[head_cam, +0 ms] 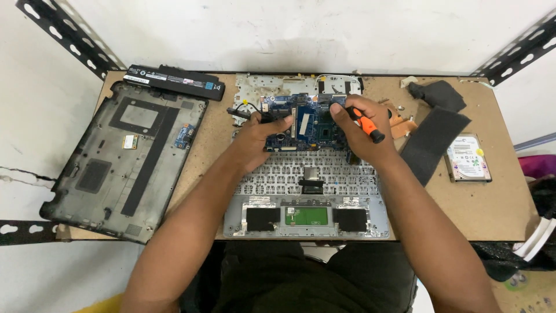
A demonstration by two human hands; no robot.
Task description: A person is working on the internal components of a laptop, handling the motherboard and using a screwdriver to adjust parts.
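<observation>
Mid-disassembly: left hand [255, 139] pressed flat, fingers loose, steadying blue board [307, 122] at bench's [208, 145] back middle; right hand [356, 130] clamped on orange screwdriver [366, 124]. Probably loosening board screws; calls for tip square, steady downward pressure.

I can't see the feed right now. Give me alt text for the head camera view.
Both hands work on a blue circuit board in an opened laptop chassis: the right hand grips an orange-handled screwdriver, the left hand presses on the board's left side. On the wooden table, a dark bottom cover and black battery lie to the left, a hard drive to the right.
</observation>
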